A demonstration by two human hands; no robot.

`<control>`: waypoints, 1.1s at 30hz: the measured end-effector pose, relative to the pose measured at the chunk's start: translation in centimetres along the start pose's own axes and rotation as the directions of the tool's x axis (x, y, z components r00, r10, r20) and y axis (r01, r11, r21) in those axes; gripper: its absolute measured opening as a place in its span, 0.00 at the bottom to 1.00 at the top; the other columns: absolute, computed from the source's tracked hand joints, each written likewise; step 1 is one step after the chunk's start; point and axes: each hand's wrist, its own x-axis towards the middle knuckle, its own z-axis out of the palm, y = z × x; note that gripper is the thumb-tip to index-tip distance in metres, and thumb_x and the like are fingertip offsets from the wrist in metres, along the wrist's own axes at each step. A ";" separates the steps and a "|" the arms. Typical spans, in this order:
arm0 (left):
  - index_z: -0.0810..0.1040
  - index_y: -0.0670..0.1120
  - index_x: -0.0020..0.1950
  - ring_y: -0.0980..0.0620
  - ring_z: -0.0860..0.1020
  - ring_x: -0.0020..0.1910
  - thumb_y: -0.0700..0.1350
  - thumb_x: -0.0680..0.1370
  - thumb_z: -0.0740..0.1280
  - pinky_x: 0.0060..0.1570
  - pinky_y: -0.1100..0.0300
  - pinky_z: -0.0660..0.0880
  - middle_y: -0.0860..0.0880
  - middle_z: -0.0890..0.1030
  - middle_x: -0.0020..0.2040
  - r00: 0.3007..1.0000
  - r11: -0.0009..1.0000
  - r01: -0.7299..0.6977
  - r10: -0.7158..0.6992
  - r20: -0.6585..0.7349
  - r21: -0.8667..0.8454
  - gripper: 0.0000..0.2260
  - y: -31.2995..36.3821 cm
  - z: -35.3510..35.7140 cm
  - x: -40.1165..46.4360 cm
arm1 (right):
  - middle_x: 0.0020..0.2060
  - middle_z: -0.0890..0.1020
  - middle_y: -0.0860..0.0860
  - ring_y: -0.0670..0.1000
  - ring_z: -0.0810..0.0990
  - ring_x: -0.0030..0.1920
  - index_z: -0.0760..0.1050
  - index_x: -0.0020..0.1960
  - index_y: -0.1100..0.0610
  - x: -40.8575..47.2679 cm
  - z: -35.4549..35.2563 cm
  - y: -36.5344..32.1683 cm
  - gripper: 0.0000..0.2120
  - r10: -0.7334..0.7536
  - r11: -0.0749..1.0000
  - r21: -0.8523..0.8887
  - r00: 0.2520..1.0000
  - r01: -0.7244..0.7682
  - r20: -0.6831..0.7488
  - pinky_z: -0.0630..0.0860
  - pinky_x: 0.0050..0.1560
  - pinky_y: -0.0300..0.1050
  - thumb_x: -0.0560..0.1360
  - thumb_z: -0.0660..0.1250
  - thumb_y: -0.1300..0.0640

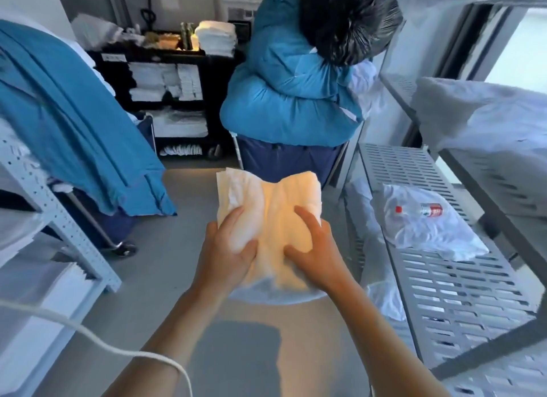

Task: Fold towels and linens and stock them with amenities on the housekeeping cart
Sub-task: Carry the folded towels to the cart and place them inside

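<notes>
Head view, one entry: a pale cream, soft terry towel bundle (pixel 268 219), folded thick, held in mid-air over the grey floor (pixel 165 278) in front of me.

My left hand (pixel 229 248): thumb on top of the cloth, fingers curled under its near-left edge, clamped on the bundle. My right hand (pixel 312 245): index finger and thumb spread apart and pressed onto the top face, remaining fingers wrapped round the right edge, so it grips too.

Step in hand, by my reckoning: folding looks finished on this piece; I am carrying it for stocking. The black plastic housekeeping cart (pixel 165 100) stands well apart, against the far wall, its shelves already holding white folded stacks, with a white folded towel pile (pixel 216 38) on its top deck. The next move calls for keeping both grips firm so the layers do not slip open, then walking it across and setting it squarely on a stack.

Other items: blue draped sheet (pixel 74 109) at left; blue stuffed laundry bag (pixel 284 94) topped by a black bin liner (pixel 346 20), between me and the cart; grey slotted metal shelf (pixel 444 278) at right, bearing a clear plastic bottle with red label (pixel 420 210) on crumpled white cloth.

Hard to make out: the bundle's underside and far folds, the fingers beneath it, the cart's small amenities, which are blurred, and the white cord (pixel 88 334), cut off at the frame edge.
</notes>
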 end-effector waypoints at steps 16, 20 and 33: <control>0.66 0.64 0.76 0.50 0.75 0.59 0.52 0.74 0.74 0.56 0.59 0.68 0.50 0.73 0.63 0.990 0.998 0.060 -0.056 -0.129 0.025 0.32 -7.4 0.5 18.1 | 0.73 0.62 0.46 0.46 0.69 0.61 0.57 0.76 0.30 20.5 6.4 -1.6 0.39 -0.078 0.995 0.075 0.985 0.067 0.152 0.68 0.55 0.40 0.71 0.72 0.48; 0.66 0.64 0.76 0.50 0.75 0.58 0.53 0.74 0.74 0.56 0.60 0.68 0.50 0.73 0.59 0.987 0.997 0.076 -0.074 -0.143 0.008 0.33 -11.4 -0.6 25.0 | 0.70 0.63 0.44 0.46 0.71 0.61 0.58 0.74 0.28 27.0 10.5 -3.2 0.39 -0.076 0.995 0.073 0.987 0.066 0.143 0.69 0.51 0.34 0.70 0.71 0.47; 0.66 0.64 0.75 0.59 0.71 0.50 0.53 0.73 0.76 0.50 0.72 0.66 0.51 0.72 0.56 0.981 0.999 0.004 0.002 -0.194 0.033 0.33 -22.5 -9.9 45.7 | 0.69 0.63 0.46 0.47 0.69 0.61 0.59 0.76 0.32 47.1 23.7 -12.1 0.40 -0.122 0.992 0.033 0.986 0.119 0.115 0.67 0.60 0.43 0.72 0.75 0.48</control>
